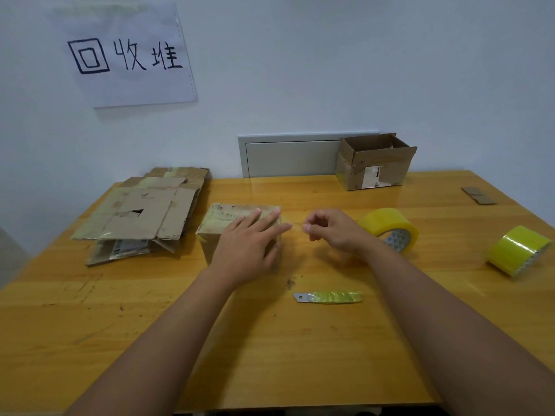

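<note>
Wooden bench (270, 355) carried everything: a small taped box (228, 217) sat mid-bench, the left hand (246, 250) lying flat on it with straight fingers. The right hand (333, 229) hovered just beside, fingers curled (whether pinching anything could not be told), near a yellow tape roll (387, 223).

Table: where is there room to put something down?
Bare wood: the table's near edge below the blade, and the back between flattened cardboard and open box. Crowded by the small box and tape rolls.

flattened cardboard pile (141, 211) left | open carton (375, 166) back right | blade (327, 297) front centre | yellow tape roll (516, 250) far right | wall sign (129, 55)
</note>
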### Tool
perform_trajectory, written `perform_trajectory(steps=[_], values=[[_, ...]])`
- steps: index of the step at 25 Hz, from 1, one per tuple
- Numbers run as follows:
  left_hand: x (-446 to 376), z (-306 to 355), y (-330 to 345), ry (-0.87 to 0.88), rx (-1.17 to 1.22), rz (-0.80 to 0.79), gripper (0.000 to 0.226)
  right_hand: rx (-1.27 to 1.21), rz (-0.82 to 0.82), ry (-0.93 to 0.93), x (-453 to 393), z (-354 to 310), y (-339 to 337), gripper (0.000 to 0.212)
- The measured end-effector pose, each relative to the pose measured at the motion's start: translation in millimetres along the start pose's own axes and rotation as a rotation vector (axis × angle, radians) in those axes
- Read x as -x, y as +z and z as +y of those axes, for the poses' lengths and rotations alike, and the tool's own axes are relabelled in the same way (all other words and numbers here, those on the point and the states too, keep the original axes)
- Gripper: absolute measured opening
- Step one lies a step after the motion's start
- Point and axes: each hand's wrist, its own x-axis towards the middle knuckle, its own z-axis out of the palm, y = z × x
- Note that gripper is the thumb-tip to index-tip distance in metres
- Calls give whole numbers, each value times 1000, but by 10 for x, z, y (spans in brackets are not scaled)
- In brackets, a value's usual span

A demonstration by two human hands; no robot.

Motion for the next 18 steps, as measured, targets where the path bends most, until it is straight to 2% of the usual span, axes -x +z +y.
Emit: perform_trajectory(steps=[7, 13, 18], values=[[-10, -122, -58, 89, 45, -28, 42, 29, -18, -52, 31, 24, -55, 8], [-20, -25, -59, -18, 95, 25, 56, -7, 12, -44, 42, 26, -25, 9], [-42, -206, -42, 25, 80, 16, 59, 67, 25, 0, 49, 73, -15, 11]])
